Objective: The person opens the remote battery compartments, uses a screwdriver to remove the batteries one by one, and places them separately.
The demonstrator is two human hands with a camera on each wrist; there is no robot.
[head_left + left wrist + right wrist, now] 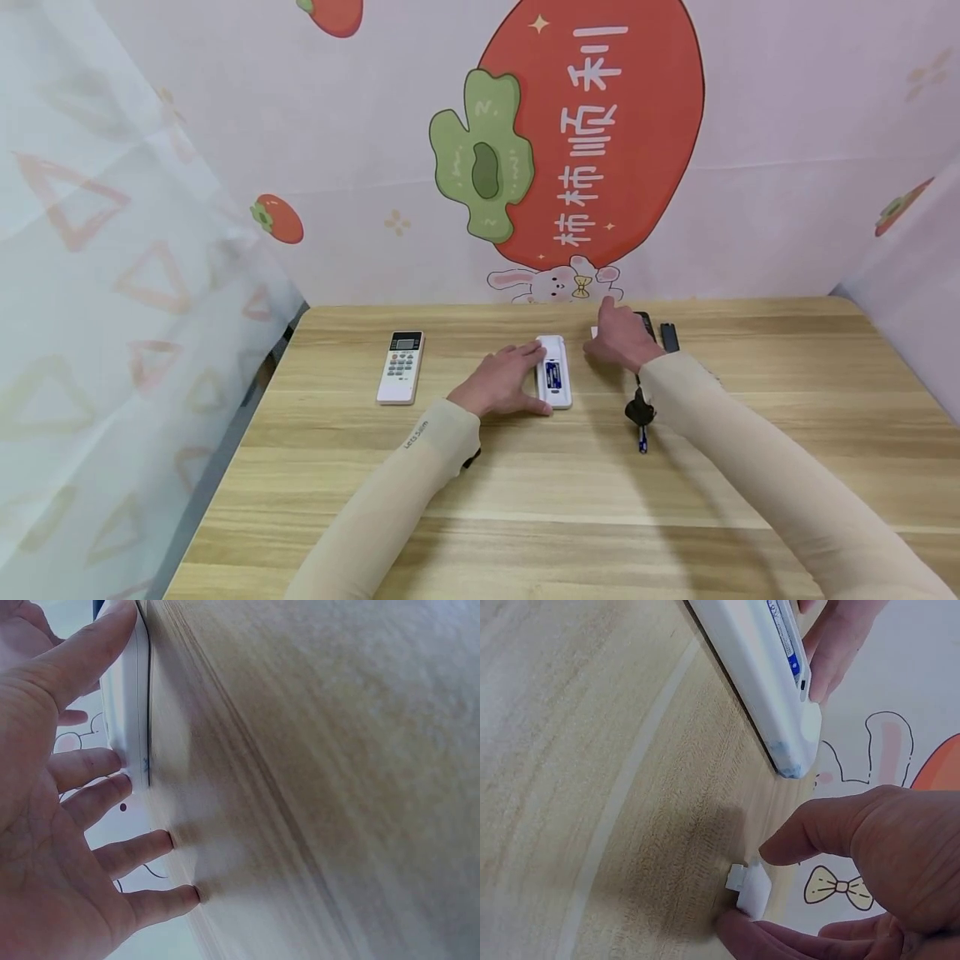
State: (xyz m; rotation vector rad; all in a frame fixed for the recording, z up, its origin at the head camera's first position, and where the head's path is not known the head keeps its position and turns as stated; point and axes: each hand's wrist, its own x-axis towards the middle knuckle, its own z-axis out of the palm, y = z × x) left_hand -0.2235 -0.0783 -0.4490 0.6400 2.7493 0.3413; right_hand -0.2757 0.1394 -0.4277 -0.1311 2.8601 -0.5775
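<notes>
A white remote control point(555, 397) lies back up, its battery bay uncovered with blue batteries point(553, 375) inside. My left hand point(504, 379) rests against it: the thumb touches its near end and the index and middle fingertips touch its far end. In the left wrist view, the ring and little fingertips rest on the tabletop. Right of that remote, my right hand point(624, 337) pinches a small white battery cover point(755, 891) between thumb and fingertip, just above the wood. A clip-like tab sticks out of the cover.
Another white remote point(401, 371) lies face up at the left. Behind the right hand is a dark item point(647, 323), mostly hidden, with a black cover-like piece point(670, 337) beside it. A loose blue battery point(642, 442) lies below the right wrist. A printed cloth point(360, 167) hangs behind the table.
</notes>
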